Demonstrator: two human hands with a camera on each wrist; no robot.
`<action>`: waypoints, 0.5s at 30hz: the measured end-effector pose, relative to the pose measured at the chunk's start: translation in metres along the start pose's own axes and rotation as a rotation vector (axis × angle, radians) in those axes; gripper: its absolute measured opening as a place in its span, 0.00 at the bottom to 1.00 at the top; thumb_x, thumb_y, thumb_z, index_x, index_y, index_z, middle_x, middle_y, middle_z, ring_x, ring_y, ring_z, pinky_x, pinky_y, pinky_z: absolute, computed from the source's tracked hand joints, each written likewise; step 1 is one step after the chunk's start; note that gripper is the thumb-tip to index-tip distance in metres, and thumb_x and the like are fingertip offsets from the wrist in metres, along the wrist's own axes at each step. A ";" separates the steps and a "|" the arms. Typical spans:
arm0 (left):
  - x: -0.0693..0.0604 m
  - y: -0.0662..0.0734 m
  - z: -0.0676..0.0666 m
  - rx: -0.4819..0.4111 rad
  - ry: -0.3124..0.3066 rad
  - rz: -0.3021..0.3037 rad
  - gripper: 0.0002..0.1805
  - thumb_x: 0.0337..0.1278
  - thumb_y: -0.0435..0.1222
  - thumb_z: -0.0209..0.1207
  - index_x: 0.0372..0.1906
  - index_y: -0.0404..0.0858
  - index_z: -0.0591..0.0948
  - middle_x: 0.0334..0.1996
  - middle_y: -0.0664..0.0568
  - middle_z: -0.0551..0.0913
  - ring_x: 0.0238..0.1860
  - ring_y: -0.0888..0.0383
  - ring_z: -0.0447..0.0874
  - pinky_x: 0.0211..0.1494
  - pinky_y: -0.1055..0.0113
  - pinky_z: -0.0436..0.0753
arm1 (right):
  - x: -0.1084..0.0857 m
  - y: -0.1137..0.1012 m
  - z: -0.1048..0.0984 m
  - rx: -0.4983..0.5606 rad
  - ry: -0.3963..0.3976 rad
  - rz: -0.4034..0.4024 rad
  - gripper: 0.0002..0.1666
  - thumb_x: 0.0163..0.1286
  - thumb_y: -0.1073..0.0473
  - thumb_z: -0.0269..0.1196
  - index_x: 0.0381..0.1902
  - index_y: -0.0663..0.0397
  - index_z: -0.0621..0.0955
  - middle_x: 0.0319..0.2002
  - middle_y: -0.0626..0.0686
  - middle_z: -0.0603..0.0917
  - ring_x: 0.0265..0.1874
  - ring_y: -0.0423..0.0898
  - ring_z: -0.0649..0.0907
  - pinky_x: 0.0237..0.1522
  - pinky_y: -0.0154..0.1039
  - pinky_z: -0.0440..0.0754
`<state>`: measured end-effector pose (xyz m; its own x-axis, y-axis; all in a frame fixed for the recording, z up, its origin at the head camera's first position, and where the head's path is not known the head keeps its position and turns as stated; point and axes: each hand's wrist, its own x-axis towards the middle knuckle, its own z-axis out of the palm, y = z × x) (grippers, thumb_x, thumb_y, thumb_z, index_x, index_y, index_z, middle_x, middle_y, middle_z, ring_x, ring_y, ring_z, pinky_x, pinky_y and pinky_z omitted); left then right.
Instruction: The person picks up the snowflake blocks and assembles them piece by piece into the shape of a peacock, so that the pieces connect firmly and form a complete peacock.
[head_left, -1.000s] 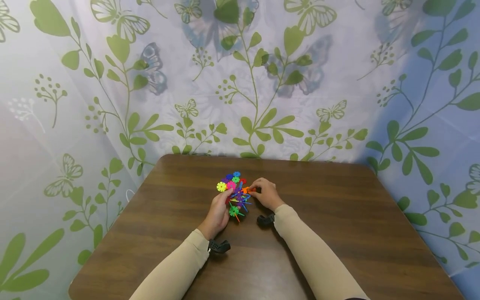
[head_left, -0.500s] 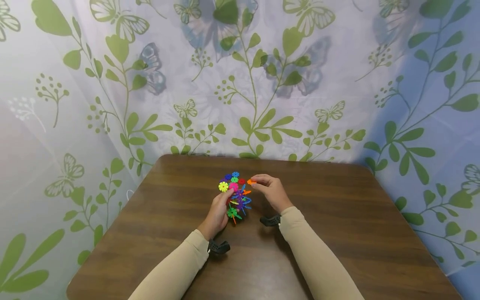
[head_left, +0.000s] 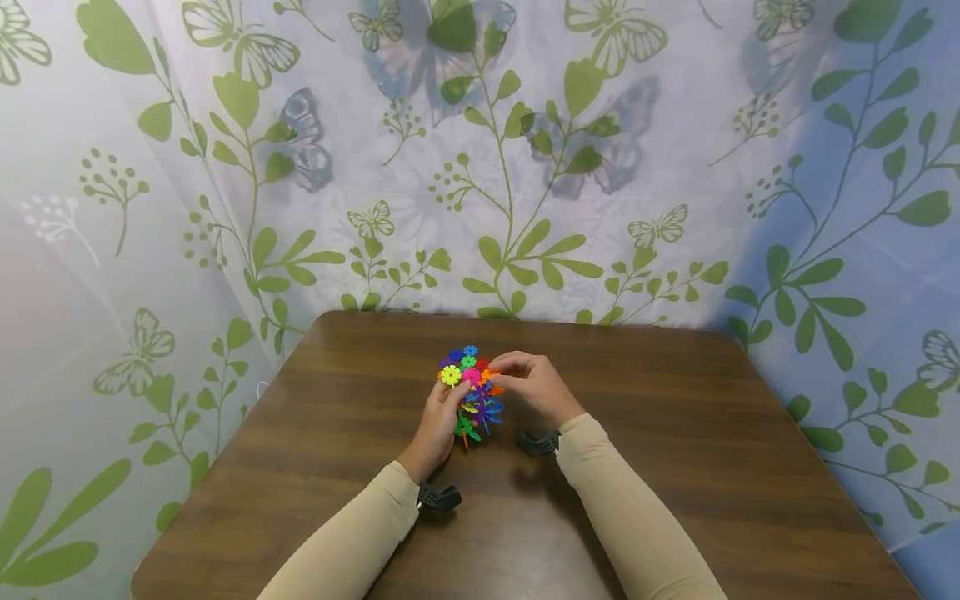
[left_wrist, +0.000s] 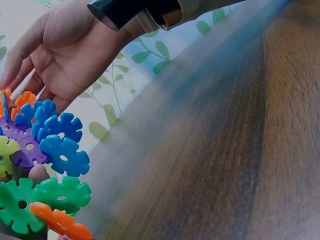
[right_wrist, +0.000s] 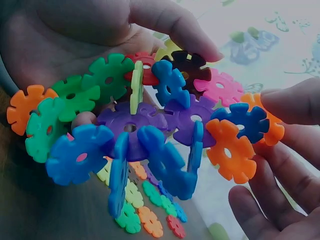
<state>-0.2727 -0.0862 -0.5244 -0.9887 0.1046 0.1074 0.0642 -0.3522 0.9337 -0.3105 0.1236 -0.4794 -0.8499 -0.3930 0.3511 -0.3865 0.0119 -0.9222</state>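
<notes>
My left hand [head_left: 433, 421] grips a cluster of colourful plastic snowflake discs joined by their slots, with the thumb near a pink disc [head_left: 471, 377]. In the right wrist view, purple discs [right_wrist: 131, 127] make up its middle, and blue, green and orange discs stick out around them. My right hand [head_left: 542, 387] is at the cluster's right side. Its thumb and fingers pinch an orange disc [right_wrist: 270, 131], which touches a blue disc [right_wrist: 241, 123] beside another orange one [right_wrist: 231, 151]. Whether their slots are engaged is partly hidden.
More small discs [right_wrist: 150, 220] show beyond the cluster; I cannot tell whether they join it. The brown wooden table [head_left: 637, 467] lies below, with a leaf-and-butterfly patterned curtain [head_left: 420, 167] behind it. A black wrist mount [head_left: 438, 498] is on the left wrist.
Half a second ago my right hand held an orange disc apart from the cluster; now it has come left against it. My left hand has turned the cluster slightly.
</notes>
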 end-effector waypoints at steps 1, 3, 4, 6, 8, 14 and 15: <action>0.000 0.000 0.000 0.008 0.001 0.005 0.26 0.79 0.48 0.59 0.68 0.37 0.71 0.46 0.42 0.84 0.34 0.54 0.85 0.33 0.61 0.87 | 0.000 0.000 0.000 0.003 0.001 0.003 0.10 0.73 0.65 0.71 0.50 0.62 0.89 0.54 0.62 0.85 0.46 0.57 0.86 0.50 0.44 0.87; -0.001 -0.001 0.000 0.021 0.004 0.016 0.26 0.78 0.49 0.60 0.67 0.37 0.72 0.46 0.42 0.85 0.34 0.54 0.85 0.33 0.61 0.87 | -0.001 0.000 0.001 0.010 0.003 0.008 0.10 0.73 0.65 0.71 0.50 0.61 0.89 0.53 0.60 0.86 0.46 0.57 0.86 0.50 0.46 0.87; -0.001 -0.001 0.000 0.029 0.004 0.023 0.27 0.78 0.50 0.60 0.67 0.37 0.72 0.46 0.42 0.84 0.33 0.54 0.85 0.33 0.62 0.87 | -0.001 0.000 0.001 0.015 0.002 0.008 0.10 0.73 0.65 0.71 0.50 0.61 0.89 0.53 0.60 0.86 0.46 0.57 0.86 0.50 0.47 0.87; -0.001 -0.001 0.000 0.051 0.005 0.041 0.27 0.78 0.51 0.60 0.66 0.36 0.73 0.46 0.42 0.84 0.33 0.54 0.85 0.33 0.62 0.87 | -0.001 -0.001 0.002 0.022 -0.001 0.008 0.10 0.72 0.65 0.71 0.49 0.61 0.89 0.52 0.59 0.87 0.45 0.58 0.86 0.50 0.48 0.87; -0.001 -0.001 -0.001 0.078 0.007 0.061 0.27 0.78 0.51 0.60 0.65 0.36 0.74 0.45 0.42 0.84 0.33 0.54 0.85 0.33 0.63 0.87 | -0.001 -0.001 0.004 0.032 -0.007 0.006 0.09 0.73 0.65 0.71 0.49 0.61 0.89 0.51 0.59 0.87 0.45 0.58 0.86 0.50 0.48 0.87; -0.001 -0.002 -0.001 0.131 0.005 0.112 0.23 0.79 0.50 0.59 0.62 0.37 0.75 0.47 0.38 0.83 0.36 0.53 0.85 0.37 0.63 0.87 | -0.001 -0.001 0.010 0.072 0.003 0.031 0.08 0.73 0.67 0.70 0.48 0.62 0.90 0.50 0.63 0.87 0.45 0.58 0.86 0.49 0.44 0.86; -0.001 -0.002 -0.001 0.134 0.003 0.117 0.23 0.79 0.50 0.59 0.62 0.37 0.75 0.48 0.36 0.82 0.38 0.53 0.85 0.40 0.63 0.87 | -0.002 -0.001 0.011 0.078 0.009 0.041 0.08 0.72 0.67 0.70 0.48 0.62 0.90 0.50 0.64 0.87 0.45 0.58 0.86 0.50 0.43 0.86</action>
<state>-0.2715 -0.0869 -0.5264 -0.9738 0.0673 0.2172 0.1962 -0.2343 0.9522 -0.3049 0.1141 -0.4810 -0.8675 -0.3857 0.3142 -0.3227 -0.0444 -0.9455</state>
